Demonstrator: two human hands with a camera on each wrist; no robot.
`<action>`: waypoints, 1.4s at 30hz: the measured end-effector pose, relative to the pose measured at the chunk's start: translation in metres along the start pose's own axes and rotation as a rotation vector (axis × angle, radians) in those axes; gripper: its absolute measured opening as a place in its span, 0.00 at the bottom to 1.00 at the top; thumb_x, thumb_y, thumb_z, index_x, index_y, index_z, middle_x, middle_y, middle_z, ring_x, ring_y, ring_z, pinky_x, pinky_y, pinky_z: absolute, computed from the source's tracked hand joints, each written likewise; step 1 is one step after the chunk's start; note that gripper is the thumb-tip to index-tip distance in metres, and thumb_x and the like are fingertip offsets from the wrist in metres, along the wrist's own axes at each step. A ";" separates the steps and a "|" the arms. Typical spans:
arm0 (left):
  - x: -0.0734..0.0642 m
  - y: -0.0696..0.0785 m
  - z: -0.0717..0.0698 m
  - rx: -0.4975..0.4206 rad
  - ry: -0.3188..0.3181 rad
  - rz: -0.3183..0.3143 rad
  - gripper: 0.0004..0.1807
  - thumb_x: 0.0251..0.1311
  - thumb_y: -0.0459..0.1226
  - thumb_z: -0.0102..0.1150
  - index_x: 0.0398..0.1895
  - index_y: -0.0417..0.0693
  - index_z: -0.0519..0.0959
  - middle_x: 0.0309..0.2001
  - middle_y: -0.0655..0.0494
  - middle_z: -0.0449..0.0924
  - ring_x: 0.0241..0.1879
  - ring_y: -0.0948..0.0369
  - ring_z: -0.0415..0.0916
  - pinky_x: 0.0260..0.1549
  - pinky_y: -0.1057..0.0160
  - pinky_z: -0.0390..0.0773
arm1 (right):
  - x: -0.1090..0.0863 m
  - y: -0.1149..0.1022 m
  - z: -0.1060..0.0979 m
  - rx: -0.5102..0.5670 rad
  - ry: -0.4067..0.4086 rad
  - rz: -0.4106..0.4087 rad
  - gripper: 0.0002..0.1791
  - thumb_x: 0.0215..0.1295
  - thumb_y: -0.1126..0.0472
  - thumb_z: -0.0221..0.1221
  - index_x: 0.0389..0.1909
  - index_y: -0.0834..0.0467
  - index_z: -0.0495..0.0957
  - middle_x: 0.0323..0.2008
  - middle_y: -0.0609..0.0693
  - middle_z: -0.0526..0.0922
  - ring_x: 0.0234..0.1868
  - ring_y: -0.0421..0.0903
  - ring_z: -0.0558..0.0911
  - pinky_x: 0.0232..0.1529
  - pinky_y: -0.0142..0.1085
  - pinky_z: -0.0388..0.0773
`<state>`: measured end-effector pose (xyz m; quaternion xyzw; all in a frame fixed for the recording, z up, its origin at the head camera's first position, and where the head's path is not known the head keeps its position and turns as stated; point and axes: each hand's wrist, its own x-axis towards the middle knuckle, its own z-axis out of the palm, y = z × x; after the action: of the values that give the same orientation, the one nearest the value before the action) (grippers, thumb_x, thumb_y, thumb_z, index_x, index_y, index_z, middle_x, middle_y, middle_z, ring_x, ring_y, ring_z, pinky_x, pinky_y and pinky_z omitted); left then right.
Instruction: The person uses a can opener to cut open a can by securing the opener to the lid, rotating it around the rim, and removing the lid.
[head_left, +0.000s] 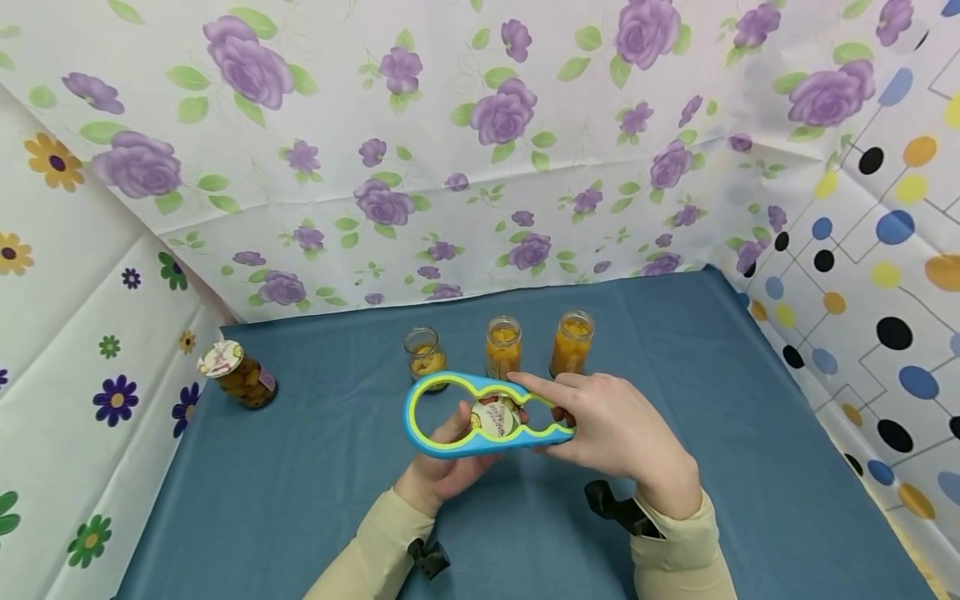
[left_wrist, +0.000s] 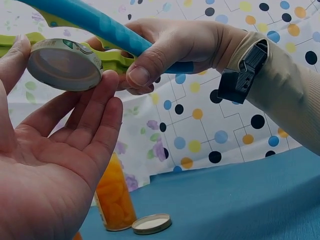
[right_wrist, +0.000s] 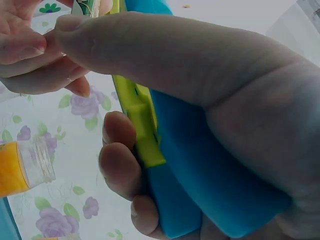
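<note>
Roughly at mid-desk, both hands raised above the cloth.
Right hand (head_left: 615, 433): grip clenched round the narrow end of the jar opener (head_left: 480, 414); thumb under, index finger laid along the top edge.
Jar opener: blue body with yellow-green lining, held about level above the desk (head_left: 300, 492); the large ring sticks out to the person's left, free of either hand.
Lid (head_left: 496, 417): white metal with a printed label, sitting in the opener's middle ring, off any jar.
Lid relative to grip: just beside the right hand's fingertips, on the ring next to the gripped end; the left wrist view shows the lid's bare underside (left_wrist: 64, 65) facing down.
Left hand (head_left: 442, 467): palm up below the opener, fingers straight and relaxed, fingertips (left_wrist: 107, 82) touching the lid's rim from underneath; grip released, nothing clasped.
Open jars: three lidless glass jars of yellow fruit in a row behind the hands: left jar (head_left: 425, 357), middle jar (head_left: 503, 346), right jar (head_left: 572, 342).
Loose lid (left_wrist: 151, 223): lies flat on the blue cloth just beside one fruit jar, seen from the left wrist.
Closed jar (head_left: 238, 373): lidded, darker contents, leaning at the desk's far left corner, well apart from the hands.
Backdrop: flowered and dotted sheets on three sides.
</note>
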<state>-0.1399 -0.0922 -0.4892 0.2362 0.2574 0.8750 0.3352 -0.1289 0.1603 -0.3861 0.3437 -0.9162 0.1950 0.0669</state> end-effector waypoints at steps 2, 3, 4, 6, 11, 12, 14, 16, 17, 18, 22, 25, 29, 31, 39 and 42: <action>-0.001 0.000 0.000 -0.006 0.006 0.000 0.31 0.79 0.58 0.54 0.72 0.47 0.72 0.64 0.51 0.79 0.65 0.59 0.77 0.67 0.61 0.74 | 0.000 0.000 0.000 -0.001 0.003 0.001 0.48 0.56 0.47 0.82 0.78 0.37 0.72 0.28 0.36 0.74 0.22 0.32 0.67 0.25 0.33 0.69; -0.001 0.001 0.000 -0.005 0.010 -0.001 0.31 0.79 0.58 0.54 0.72 0.47 0.72 0.64 0.51 0.79 0.65 0.59 0.77 0.66 0.61 0.74 | 0.000 0.000 0.001 0.000 0.005 0.001 0.48 0.56 0.47 0.82 0.78 0.37 0.72 0.28 0.36 0.73 0.22 0.32 0.67 0.25 0.33 0.69; -0.001 0.001 0.000 -0.005 0.015 -0.002 0.31 0.79 0.58 0.54 0.72 0.47 0.72 0.64 0.52 0.79 0.65 0.59 0.77 0.66 0.61 0.74 | -0.001 0.000 0.000 0.003 0.006 -0.001 0.48 0.56 0.47 0.82 0.78 0.37 0.72 0.28 0.36 0.74 0.22 0.32 0.67 0.25 0.33 0.68; -0.002 0.002 0.001 -0.011 0.034 -0.008 0.32 0.78 0.58 0.56 0.72 0.47 0.72 0.64 0.52 0.79 0.65 0.59 0.77 0.66 0.60 0.75 | -0.001 0.000 0.001 0.008 0.007 -0.004 0.48 0.56 0.47 0.82 0.79 0.37 0.71 0.28 0.36 0.74 0.22 0.32 0.67 0.25 0.33 0.69; -0.003 0.003 0.002 -0.014 0.087 -0.026 0.34 0.74 0.59 0.61 0.71 0.49 0.73 0.64 0.53 0.80 0.64 0.60 0.78 0.66 0.61 0.74 | 0.000 0.001 0.001 0.016 -0.005 -0.004 0.48 0.57 0.48 0.81 0.79 0.38 0.70 0.29 0.36 0.73 0.23 0.31 0.68 0.26 0.32 0.69; -0.003 0.003 0.002 -0.009 0.090 -0.027 0.34 0.73 0.59 0.61 0.71 0.49 0.73 0.64 0.53 0.80 0.64 0.60 0.78 0.66 0.61 0.74 | 0.000 0.002 0.001 0.014 -0.006 -0.003 0.48 0.58 0.48 0.81 0.79 0.38 0.70 0.29 0.35 0.73 0.23 0.31 0.68 0.26 0.32 0.69; -0.002 0.003 0.001 0.001 0.083 -0.029 0.34 0.73 0.60 0.61 0.71 0.49 0.72 0.63 0.53 0.80 0.64 0.60 0.78 0.67 0.61 0.74 | 0.001 0.002 0.000 0.011 -0.004 -0.005 0.48 0.57 0.48 0.81 0.79 0.38 0.71 0.29 0.35 0.73 0.23 0.31 0.69 0.26 0.32 0.70; -0.001 0.003 0.001 0.013 0.070 -0.026 0.34 0.75 0.60 0.59 0.71 0.48 0.72 0.63 0.53 0.80 0.64 0.60 0.78 0.67 0.60 0.74 | 0.001 0.001 0.000 0.010 0.002 -0.007 0.48 0.57 0.48 0.81 0.79 0.38 0.71 0.29 0.35 0.74 0.23 0.31 0.69 0.26 0.32 0.70; -0.001 0.004 0.001 0.019 0.065 -0.025 0.34 0.75 0.60 0.58 0.71 0.48 0.72 0.63 0.53 0.80 0.64 0.60 0.78 0.67 0.60 0.74 | 0.001 0.001 0.001 0.012 0.004 -0.008 0.48 0.56 0.48 0.82 0.78 0.38 0.71 0.29 0.35 0.74 0.23 0.31 0.69 0.26 0.32 0.70; 0.000 0.004 0.001 0.025 0.062 -0.024 0.34 0.76 0.60 0.57 0.71 0.48 0.72 0.63 0.53 0.80 0.64 0.60 0.78 0.67 0.60 0.74 | 0.001 0.001 0.001 0.012 0.006 -0.009 0.48 0.56 0.48 0.82 0.78 0.39 0.72 0.29 0.35 0.74 0.23 0.31 0.69 0.26 0.32 0.70; 0.000 0.004 0.001 0.032 0.055 -0.022 0.33 0.77 0.60 0.55 0.71 0.47 0.72 0.63 0.53 0.80 0.64 0.60 0.78 0.67 0.59 0.74 | 0.001 0.000 0.001 0.006 -0.006 0.003 0.48 0.56 0.47 0.81 0.78 0.39 0.72 0.29 0.35 0.73 0.22 0.31 0.68 0.25 0.32 0.70; 0.000 0.004 0.001 0.032 0.060 -0.028 0.33 0.77 0.60 0.56 0.71 0.48 0.71 0.63 0.53 0.79 0.64 0.60 0.77 0.68 0.59 0.73 | 0.001 0.000 0.001 -0.001 -0.019 0.015 0.47 0.58 0.46 0.81 0.78 0.38 0.72 0.29 0.34 0.74 0.22 0.31 0.68 0.25 0.32 0.70; -0.001 0.006 0.000 0.024 0.109 -0.044 0.35 0.74 0.62 0.59 0.71 0.49 0.72 0.63 0.54 0.78 0.63 0.61 0.77 0.65 0.60 0.75 | 0.001 0.000 0.000 -0.002 -0.020 0.016 0.46 0.58 0.46 0.80 0.78 0.39 0.72 0.29 0.36 0.75 0.22 0.31 0.68 0.25 0.32 0.70; -0.002 0.008 0.000 0.018 0.139 -0.046 0.34 0.73 0.62 0.59 0.69 0.50 0.72 0.63 0.54 0.78 0.61 0.60 0.78 0.64 0.61 0.76 | 0.001 0.000 0.000 -0.005 -0.016 0.014 0.46 0.58 0.46 0.81 0.78 0.39 0.73 0.29 0.37 0.76 0.22 0.31 0.68 0.25 0.32 0.70; -0.002 0.011 -0.006 -0.001 0.123 0.002 0.24 0.82 0.57 0.49 0.67 0.53 0.76 0.65 0.54 0.78 0.63 0.58 0.78 0.66 0.58 0.75 | 0.000 0.001 0.000 -0.014 -0.004 -0.006 0.48 0.56 0.46 0.82 0.78 0.39 0.72 0.30 0.38 0.77 0.23 0.31 0.69 0.26 0.32 0.70; -0.001 0.016 -0.009 0.063 0.149 0.004 0.24 0.82 0.56 0.50 0.66 0.53 0.79 0.62 0.53 0.81 0.58 0.57 0.81 0.63 0.57 0.78 | 0.000 0.002 -0.001 -0.029 0.005 -0.009 0.49 0.55 0.45 0.82 0.78 0.39 0.72 0.30 0.36 0.76 0.24 0.31 0.69 0.27 0.32 0.71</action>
<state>-0.1519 -0.1064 -0.4864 0.1813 0.3086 0.8822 0.3060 -0.1297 0.1619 -0.3860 0.3463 -0.9172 0.1824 0.0751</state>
